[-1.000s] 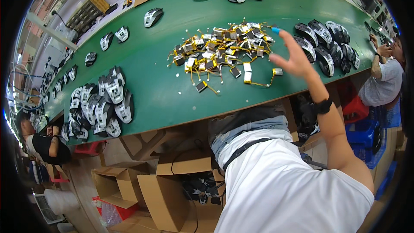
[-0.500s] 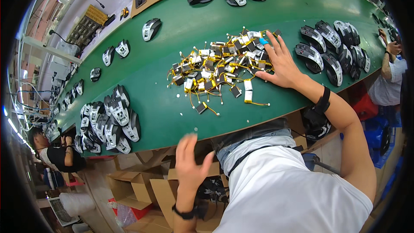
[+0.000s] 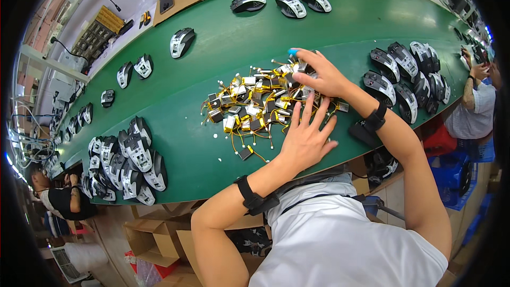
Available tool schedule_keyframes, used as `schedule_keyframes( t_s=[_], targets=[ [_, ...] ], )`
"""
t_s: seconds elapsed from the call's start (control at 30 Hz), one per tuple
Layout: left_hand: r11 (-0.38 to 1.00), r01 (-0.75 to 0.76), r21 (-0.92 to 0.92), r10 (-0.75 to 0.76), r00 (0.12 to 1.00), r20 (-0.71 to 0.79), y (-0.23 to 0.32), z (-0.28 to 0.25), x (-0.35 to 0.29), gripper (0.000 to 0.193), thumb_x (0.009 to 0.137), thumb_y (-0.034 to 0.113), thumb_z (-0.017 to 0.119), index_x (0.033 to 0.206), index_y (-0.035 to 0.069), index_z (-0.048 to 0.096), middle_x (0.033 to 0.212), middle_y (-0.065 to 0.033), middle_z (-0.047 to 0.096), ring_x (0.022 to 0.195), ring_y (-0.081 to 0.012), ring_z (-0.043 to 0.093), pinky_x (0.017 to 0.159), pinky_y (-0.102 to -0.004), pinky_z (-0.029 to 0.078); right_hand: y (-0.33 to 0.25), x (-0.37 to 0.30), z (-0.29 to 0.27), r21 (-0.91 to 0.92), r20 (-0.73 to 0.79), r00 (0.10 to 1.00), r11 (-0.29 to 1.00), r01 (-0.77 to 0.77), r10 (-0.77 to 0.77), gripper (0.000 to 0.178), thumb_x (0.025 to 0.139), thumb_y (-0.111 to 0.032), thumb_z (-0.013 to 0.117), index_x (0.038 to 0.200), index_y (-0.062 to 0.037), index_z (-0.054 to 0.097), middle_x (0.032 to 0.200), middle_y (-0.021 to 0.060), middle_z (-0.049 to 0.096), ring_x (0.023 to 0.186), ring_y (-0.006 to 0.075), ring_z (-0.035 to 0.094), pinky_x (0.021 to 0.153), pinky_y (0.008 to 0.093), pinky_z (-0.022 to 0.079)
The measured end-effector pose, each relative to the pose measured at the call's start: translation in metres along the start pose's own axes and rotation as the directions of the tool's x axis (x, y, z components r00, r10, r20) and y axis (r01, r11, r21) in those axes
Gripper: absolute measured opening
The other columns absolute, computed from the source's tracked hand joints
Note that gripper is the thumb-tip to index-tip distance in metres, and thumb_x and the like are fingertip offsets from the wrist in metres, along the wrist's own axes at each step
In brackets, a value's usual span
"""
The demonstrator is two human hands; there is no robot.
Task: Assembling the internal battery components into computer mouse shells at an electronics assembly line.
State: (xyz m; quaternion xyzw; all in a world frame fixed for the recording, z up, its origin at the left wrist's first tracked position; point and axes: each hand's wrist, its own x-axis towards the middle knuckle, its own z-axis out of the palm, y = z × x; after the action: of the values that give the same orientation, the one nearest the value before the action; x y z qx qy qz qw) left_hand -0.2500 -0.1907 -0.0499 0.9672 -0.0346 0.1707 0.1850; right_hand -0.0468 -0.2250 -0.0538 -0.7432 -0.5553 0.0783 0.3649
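A loose heap of small battery packs (image 3: pixel 249 109), silver and black with yellow tape and thin leads ending in white plugs, lies on the green table. My right hand (image 3: pixel 325 77) reaches over the heap's far right side. Its fingers are apart, and a blue cover sits on one fingertip. Closer to me, my left hand (image 3: pixel 309 139) spreads its fingers over the heap's near right edge, palm down. Neither hand visibly grips a pack, though both hide some of them. One black battery pack (image 3: pixel 245 152) lies slightly apart at the near side.
Partly assembled computer mice are piled at the left (image 3: pixel 127 162) and right (image 3: pixel 408 79) of the green table (image 3: pixel 186 175). Several more mice (image 3: pixel 183 42) stand along its far side. Cardboard boxes (image 3: pixel 154 239) sit below. Co-workers (image 3: pixel 470 101) are at both ends.
My left hand has come up from below the table edge onto the heap. My right hand has moved left over the packs, and the heap's right side is pushed inward.
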Motion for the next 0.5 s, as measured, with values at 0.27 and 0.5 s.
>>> schedule_keyframes(
  t_s=[0.27,0.5],
  targets=[
    [0.994,-0.084,0.068,0.088,0.994,-0.060,-0.024,-0.022,-0.036,0.033,0.069,0.017,0.070,0.102,0.013,0.065,0.129,-0.0116,0.052,0.127,-0.0353,0.040,0.104,-0.0492,0.032,-0.026,-0.023,-0.012,0.322,0.165,0.969,0.938,0.126,-0.187,0.039,0.083,-0.021,0.065,0.116,-0.0023,0.057,0.131,0.0148,0.050,0.118,0.0314,0.050,0.099,0.0397,0.039],
    [0.989,0.018,-0.147,-0.015,1.000,0.022,-0.011,-0.050,-0.039,0.050,0.058,0.027,0.081,0.103,0.012,0.066,0.136,-0.0121,0.046,0.131,-0.0393,0.035,0.104,-0.0519,0.030,-0.003,0.042,-0.039,0.134,-0.077,0.989,0.985,-0.113,0.124,0.050,0.081,-0.035,0.066,0.116,-0.0001,0.057,0.118,0.0174,0.058,0.107,0.0278,0.057,0.088,0.0378,0.046]
  ],
)
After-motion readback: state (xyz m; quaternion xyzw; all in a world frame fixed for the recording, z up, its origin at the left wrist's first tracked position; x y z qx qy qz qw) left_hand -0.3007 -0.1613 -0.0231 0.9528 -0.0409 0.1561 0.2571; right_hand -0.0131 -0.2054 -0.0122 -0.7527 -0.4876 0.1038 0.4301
